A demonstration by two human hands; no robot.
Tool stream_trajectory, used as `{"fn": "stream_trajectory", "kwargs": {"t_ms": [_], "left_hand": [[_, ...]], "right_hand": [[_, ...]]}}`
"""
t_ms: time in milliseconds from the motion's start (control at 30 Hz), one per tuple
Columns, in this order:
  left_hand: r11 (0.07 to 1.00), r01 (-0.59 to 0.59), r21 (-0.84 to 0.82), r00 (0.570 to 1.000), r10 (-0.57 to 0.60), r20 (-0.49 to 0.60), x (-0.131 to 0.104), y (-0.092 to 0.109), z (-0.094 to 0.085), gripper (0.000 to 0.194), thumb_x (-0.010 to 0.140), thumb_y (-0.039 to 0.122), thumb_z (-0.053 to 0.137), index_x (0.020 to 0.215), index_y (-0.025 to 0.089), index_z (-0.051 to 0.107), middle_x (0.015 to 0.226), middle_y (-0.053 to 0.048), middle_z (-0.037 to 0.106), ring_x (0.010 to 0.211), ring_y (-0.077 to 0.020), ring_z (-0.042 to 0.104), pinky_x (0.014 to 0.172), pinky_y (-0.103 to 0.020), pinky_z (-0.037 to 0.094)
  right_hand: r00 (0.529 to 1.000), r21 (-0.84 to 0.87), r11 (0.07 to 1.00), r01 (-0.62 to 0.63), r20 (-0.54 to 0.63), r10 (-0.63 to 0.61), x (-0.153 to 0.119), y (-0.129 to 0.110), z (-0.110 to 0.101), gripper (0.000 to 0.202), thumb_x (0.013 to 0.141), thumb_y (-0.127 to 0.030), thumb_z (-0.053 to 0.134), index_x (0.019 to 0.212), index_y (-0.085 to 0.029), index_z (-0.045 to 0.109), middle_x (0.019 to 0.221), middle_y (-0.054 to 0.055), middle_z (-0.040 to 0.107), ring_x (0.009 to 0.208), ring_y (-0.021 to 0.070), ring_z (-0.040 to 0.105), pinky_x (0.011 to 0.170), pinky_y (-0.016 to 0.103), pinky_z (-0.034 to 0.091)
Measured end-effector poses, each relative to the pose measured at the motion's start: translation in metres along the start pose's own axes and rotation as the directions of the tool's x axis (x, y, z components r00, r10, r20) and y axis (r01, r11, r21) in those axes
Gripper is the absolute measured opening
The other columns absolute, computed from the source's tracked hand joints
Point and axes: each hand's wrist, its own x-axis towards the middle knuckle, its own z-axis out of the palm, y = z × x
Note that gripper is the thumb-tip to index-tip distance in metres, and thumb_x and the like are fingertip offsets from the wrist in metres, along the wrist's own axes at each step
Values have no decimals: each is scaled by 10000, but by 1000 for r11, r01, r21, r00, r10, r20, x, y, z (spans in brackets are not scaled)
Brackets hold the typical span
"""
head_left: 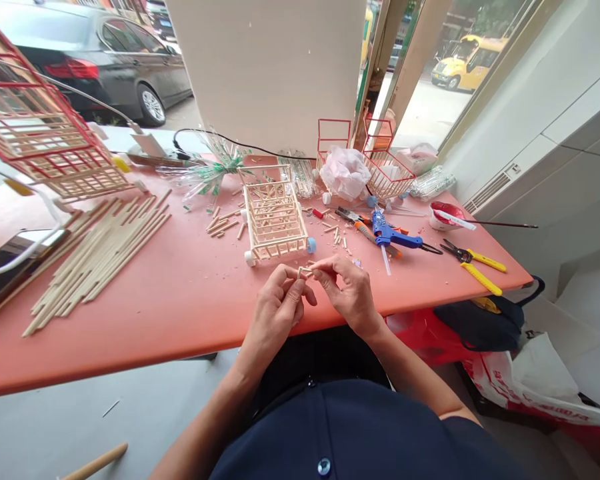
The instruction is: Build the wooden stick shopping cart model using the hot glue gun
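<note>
My left hand (280,298) and my right hand (347,288) meet just over the table's front edge, fingertips close together. Between them are short pale wooden sticks (305,269), set at an angle to each other. My left fingers pinch one piece, and my right thumb and fingers pinch the end of another. Just beyond my hands stands a small cart (275,217) built of thin wooden sticks, with white and light blue wheels at its near corners. To its right lies a blue glue gun (393,233) with a clear glue stick in it.
Long wooden sticks (100,260) lie in a pile at left, near a large red-trimmed stick cart (55,133). Pliers with yellow handles (473,263) and a cup of red paint (445,215) are at right. Wrapped glue sticks (220,167) and smaller red-trimmed carts (387,173) stand behind.
</note>
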Motion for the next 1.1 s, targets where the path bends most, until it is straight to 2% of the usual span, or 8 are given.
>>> {"fn": "stream_trajectory", "kwargs": {"t_ms": [133,267,500,667,867,1100], "left_hand": [[1000,-12,20,1000,12,4,3,-5,-4,379,1013,558,736,980,211,586,810,-15,747,409,-32,352,418,-185,263],[999,-9,39,1000,9,5,4,-2,-4,401,987,570,757,962,210,582,771,-9,733,399,-36,353,413,-188,251],[999,17,49,999,-15,-32,0,6,1,333,1021,489,729,936,205,577,768,-9,741,408,-29,352,440,-183,251],[998,11,55,999,-10,-31,0,5,0,328,1020,482,725,928,209,568,769,-11,749,402,-31,355,434,-188,246],[998,20,63,999,-18,-29,0,6,0,340,1010,502,734,966,194,600,773,-15,751,403,-25,359,439,-187,247],[997,38,67,999,-36,-31,-2,10,2,315,1012,480,724,973,192,604,776,-8,748,409,-23,355,448,-190,241]], "right_hand": [[1000,-26,1000,16,4,-16,0,1,0,148,1072,-309,697,1012,-234,810,939,44,828,788,152,709,761,288,585],[1000,-27,1000,-3,13,3,0,2,1,162,1076,-335,703,1022,-229,813,952,51,831,763,151,699,740,289,578],[1000,-16,1000,-1,20,1,-1,3,1,167,1078,-341,709,1021,-226,816,938,47,832,772,154,711,743,285,569],[1000,-21,1000,-13,26,13,-2,5,2,187,1083,-362,705,1024,-224,817,936,48,837,768,154,722,755,283,574],[998,10,1000,5,63,-6,1,5,2,175,1092,-318,699,1052,-221,839,971,46,858,825,158,785,827,268,601],[998,-23,999,44,45,-43,0,5,2,145,1083,-258,710,1036,-191,829,946,52,846,814,156,786,811,249,589]]}}
